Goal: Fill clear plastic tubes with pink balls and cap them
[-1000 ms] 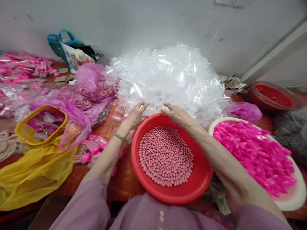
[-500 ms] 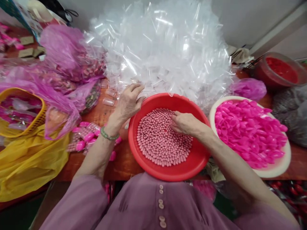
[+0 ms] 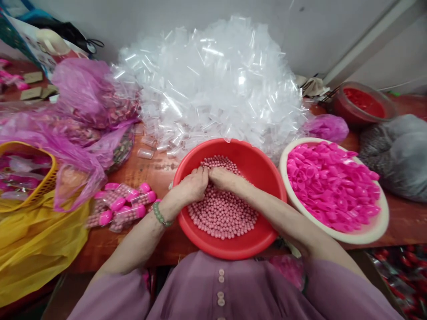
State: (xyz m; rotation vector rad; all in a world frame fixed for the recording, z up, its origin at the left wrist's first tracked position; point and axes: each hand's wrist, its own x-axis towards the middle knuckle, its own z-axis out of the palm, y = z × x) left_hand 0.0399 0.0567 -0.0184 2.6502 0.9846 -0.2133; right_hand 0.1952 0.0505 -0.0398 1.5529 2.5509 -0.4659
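Observation:
Both hands meet over a red basin (image 3: 268,222) of small pink beads (image 3: 223,220). My left hand (image 3: 193,186), with a green bead bracelet (image 3: 159,214) at its wrist, reaches over the basin's left side, its fingers curled closed. My right hand (image 3: 223,178) touches it, coming in from the right with fingers bent inward and pressed together. Whatever lies between the fingertips is hidden. On the table at left lie several clear tubes of pink beads with bright pink caps (image 3: 117,204).
Behind the basin rises a large heap of clear plastic tubes (image 3: 213,89). To the right, a white basin (image 3: 383,222) holds bright pink caps (image 3: 333,186). Pink plastic bags (image 3: 83,89), a yellow basket (image 3: 48,182) and a yellow bag (image 3: 40,249) occupy the left side.
My left hand has moved from the basin's upper left rim, near the tube heap, down over the beads. My right hand has shifted left to meet it. The view has shifted slightly.

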